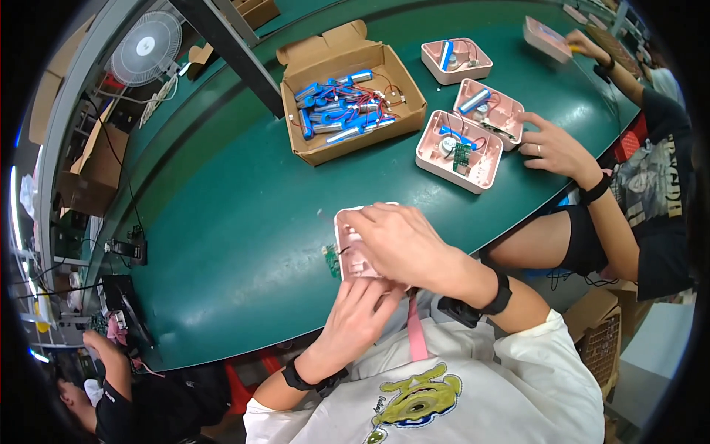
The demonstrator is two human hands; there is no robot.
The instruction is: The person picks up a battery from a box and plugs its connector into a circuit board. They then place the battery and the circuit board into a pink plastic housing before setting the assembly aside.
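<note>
A pink plastic housing [349, 251] sits at the near edge of the green table [237, 222], with a small green circuit board [330, 260] poking out at its left side. My left hand [359, 314] grips the housing from below. My right hand [403, 244] lies over its top, fingers pressed into the inside. Much of the housing is hidden under both hands.
An open cardboard box [353, 92] holds several blue cylindrical batteries with red wires. Three pink housings [458, 152] [488, 107] [456, 59] with parts lie to the right. A co-worker's hand [555, 148] rests by them. A white fan [146, 48] stands far left.
</note>
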